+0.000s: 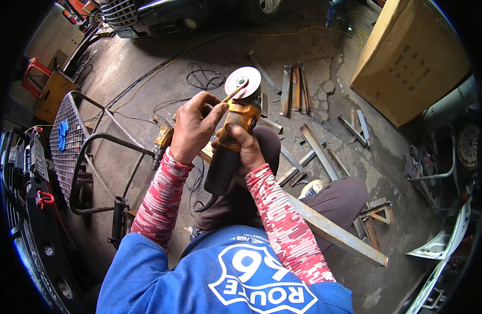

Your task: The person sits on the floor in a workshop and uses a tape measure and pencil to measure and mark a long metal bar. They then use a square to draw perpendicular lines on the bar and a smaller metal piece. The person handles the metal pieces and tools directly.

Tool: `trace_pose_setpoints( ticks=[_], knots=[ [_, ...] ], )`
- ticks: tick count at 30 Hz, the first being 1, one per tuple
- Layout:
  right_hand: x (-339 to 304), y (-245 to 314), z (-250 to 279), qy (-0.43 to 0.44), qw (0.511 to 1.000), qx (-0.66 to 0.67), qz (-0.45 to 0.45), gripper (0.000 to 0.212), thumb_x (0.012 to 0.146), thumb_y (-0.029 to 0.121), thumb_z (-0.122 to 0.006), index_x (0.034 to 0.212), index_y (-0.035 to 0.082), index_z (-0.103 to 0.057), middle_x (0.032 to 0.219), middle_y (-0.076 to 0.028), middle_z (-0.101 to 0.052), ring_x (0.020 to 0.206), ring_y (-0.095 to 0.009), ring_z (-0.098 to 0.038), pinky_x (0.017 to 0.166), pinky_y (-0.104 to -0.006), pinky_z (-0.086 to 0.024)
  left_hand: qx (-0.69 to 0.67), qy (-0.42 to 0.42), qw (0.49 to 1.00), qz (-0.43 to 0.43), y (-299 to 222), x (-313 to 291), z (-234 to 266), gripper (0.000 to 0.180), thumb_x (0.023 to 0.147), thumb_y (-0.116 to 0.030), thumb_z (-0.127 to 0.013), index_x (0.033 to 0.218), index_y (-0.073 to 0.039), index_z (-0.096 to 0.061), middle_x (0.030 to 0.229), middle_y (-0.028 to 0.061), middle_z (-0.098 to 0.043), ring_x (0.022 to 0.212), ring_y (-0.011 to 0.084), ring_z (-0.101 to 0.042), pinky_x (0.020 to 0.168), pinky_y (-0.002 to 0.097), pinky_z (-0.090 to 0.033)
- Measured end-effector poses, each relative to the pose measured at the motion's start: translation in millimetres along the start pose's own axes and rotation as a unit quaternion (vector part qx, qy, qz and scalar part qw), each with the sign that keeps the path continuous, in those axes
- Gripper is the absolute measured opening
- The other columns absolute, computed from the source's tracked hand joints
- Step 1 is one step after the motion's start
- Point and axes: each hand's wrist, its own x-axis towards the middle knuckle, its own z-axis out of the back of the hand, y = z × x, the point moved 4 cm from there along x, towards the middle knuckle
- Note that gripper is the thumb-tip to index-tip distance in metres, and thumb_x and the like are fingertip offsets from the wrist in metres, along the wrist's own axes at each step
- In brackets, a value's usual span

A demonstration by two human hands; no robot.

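My right hand (246,150) is wrapped around the body of a yellow-and-black angle grinder (221,171), held upright above my legs. A pale cutting disc (253,77) faces up on its head. My left hand (195,124) pinches a thin, rusty-looking spanner (231,95) between thumb and fingers. The spanner's far end reaches the nut (241,81) at the disc's centre; how it engages is too small to tell. From the grinder's lower end a black cord (204,205) curls out.
A rusty square steel tube (337,233) lies by my right leg. Cut steel pieces (319,150) are scattered ahead. Another yellow power tool (163,137) stands left of my hands, beside a metal frame with mesh (68,138). A large cardboard box (408,63) stands far right; a vehicle (167,18) is ahead.
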Motion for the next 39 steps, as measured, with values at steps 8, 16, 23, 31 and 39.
trace_pose_setpoints(
  ticks=[8,16,23,31,39],
  knots=[
    [-0.5,1.6,-1.4,0.0,1.0,-0.004,-0.003,0.05,0.09,0.042,-0.083,0.114,-0.001,-0.07,0.091,-0.015,-0.076,0.08,-0.026,-0.077,0.079,-0.0389,-0.065,-0.034,0.069,0.995,0.066,8.8,0.8,-3.4,0.04,0.11,-0.029,-0.063,0.097,0.006,-0.077,0.075,0.0032,-0.067,0.067,0.0081,-0.057,0.06,0.0275,-0.047],
    [-0.8,1.4,-2.2,0.004,1.0,0.004,-0.001,0.052,0.09,0.042,-0.083,0.115,-0.001,-0.069,0.09,-0.016,-0.076,0.079,-0.027,-0.077,0.078,-0.039,-0.064,0.005,0.079,0.993,0.089,9.3,5.5,-3.3,0.038,0.108,-0.029,-0.067,0.103,0.007,-0.079,0.078,0.0053,-0.071,0.068,0.0091,-0.059,0.062,0.0281,-0.05],
    [0.2,0.0,-0.1,-0.002,1.0,-0.002,-0.001,0.052,0.09,0.044,-0.083,0.113,-0.001,-0.07,0.091,-0.016,-0.076,0.079,-0.027,-0.077,0.078,-0.0386,-0.064,0.03,0.06,0.996,0.065,6.3,4.7,-1.9,0.036,0.106,-0.027,-0.07,0.102,0.008,-0.079,0.078,0.0072,-0.072,0.068,0.0099,-0.062,0.061,0.0289,-0.051],
    [3.2,-1.9,2.8,0.0,1.0,0.003,0.005,0.05,0.091,0.041,-0.083,0.114,0.0,-0.07,0.092,-0.015,-0.076,0.08,-0.027,-0.077,0.079,-0.0397,-0.065,0.039,0.043,0.997,0.057,-0.2,4.3,-0.7,0.033,0.103,-0.025,-0.074,0.099,0.008,-0.078,0.077,0.0079,-0.073,0.069,0.0097,-0.064,0.062,0.0288,-0.052],
    [3.3,-2.0,4.1,0.006,0.999,0.03,-0.015,0.043,0.092,0.03,-0.082,0.122,0.004,-0.066,0.097,-0.009,-0.075,0.083,-0.024,-0.078,0.082,-0.0373,-0.065,0.032,0.035,0.997,0.056,1.8,5.3,-1.4,0.032,0.102,-0.024,-0.076,0.094,0.007,-0.077,0.077,0.0073,-0.073,0.07,0.009,-0.064,0.062,0.0284,-0.053]
  ],
)
